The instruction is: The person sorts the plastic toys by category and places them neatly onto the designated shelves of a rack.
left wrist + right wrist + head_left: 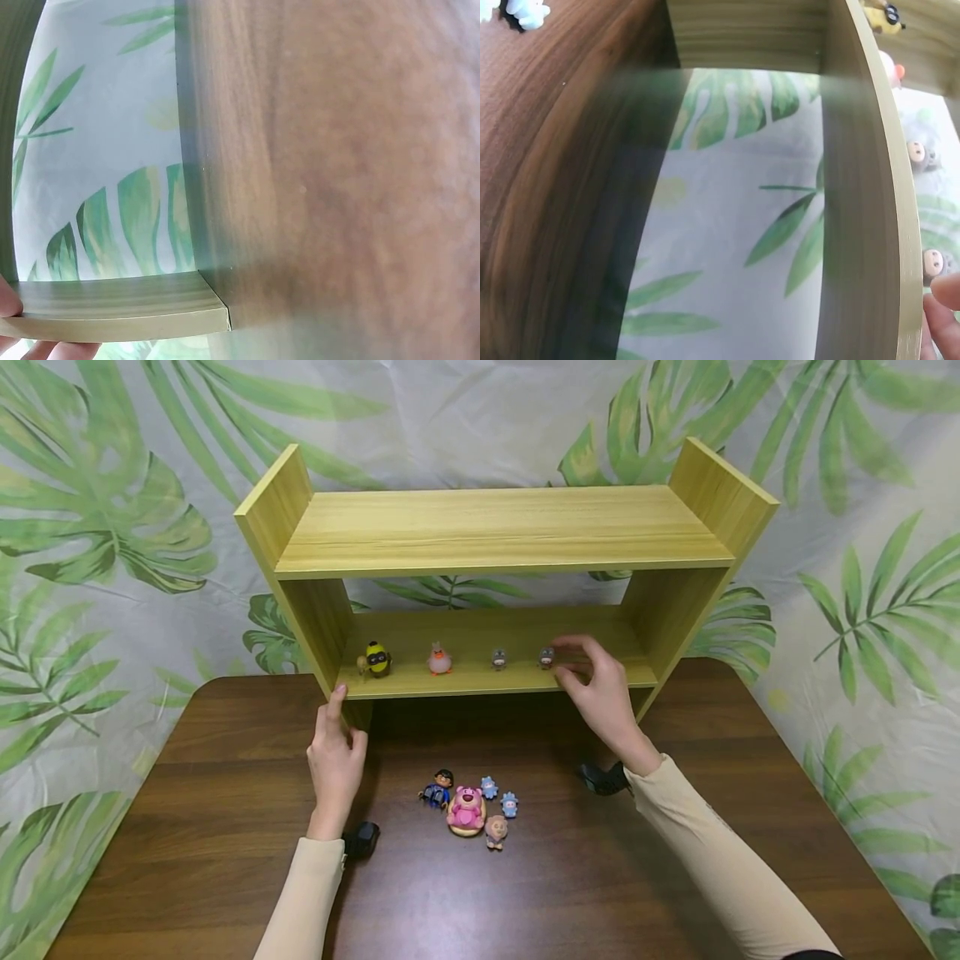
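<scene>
My left hand [335,768] holds the left side panel of the wooden shelf [495,564]; in the left wrist view, the thumb [7,300] lies on one face and fingers [71,350] on the other. At the right of the middle board, my right hand [597,693] has thumb and forefinger apart, close beside a small grey figurine [546,657]; whether they touch it is unclear. Another grey figurine [498,659], a pink duck-like figure [439,658], a yellow-and-black figure [378,660] and a tiny tan figure [362,667] stand leftward along that board.
On the brown table [225,827], before the shelf, lie a pink bear figure [467,811], a dark-haired figure in blue [438,788], two light-blue figurines [509,804] and a brown lion-like figure [496,832]. A leaf-patterned cloth [480,427] hangs behind.
</scene>
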Demonstrator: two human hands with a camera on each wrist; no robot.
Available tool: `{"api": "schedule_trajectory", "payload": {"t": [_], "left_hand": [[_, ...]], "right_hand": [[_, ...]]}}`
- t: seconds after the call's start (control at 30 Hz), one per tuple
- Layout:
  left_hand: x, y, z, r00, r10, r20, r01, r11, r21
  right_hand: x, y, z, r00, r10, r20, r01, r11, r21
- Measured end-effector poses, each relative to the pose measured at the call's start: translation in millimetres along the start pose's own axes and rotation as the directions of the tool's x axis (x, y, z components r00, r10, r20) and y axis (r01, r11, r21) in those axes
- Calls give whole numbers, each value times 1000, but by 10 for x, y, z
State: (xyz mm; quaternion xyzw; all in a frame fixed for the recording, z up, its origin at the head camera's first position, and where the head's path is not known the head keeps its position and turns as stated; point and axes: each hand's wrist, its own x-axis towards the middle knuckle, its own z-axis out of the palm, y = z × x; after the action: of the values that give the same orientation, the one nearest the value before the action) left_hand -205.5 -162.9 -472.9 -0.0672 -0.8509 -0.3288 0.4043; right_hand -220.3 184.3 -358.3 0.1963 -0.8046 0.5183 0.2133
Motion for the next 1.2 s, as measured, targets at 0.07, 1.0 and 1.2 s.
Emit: {"api": "schedule_trajectory", "payload": {"t": [0.07, 1.0, 1.2], "left_hand": [[4, 4, -3, 1000, -1, 1, 1, 1000, 1], [10, 41, -20, 1000, 3, 0, -3, 1000, 0], [5, 39, -15, 1000, 5, -3, -5, 1000, -1]], "right_hand": [[-29, -13, -29, 1000, 6, -12, -6, 1000, 16], [-724, -303, 81, 995, 23, 98, -27, 999, 40], [-938, 66, 226, 991, 28, 128, -29, 1000, 6]]}}
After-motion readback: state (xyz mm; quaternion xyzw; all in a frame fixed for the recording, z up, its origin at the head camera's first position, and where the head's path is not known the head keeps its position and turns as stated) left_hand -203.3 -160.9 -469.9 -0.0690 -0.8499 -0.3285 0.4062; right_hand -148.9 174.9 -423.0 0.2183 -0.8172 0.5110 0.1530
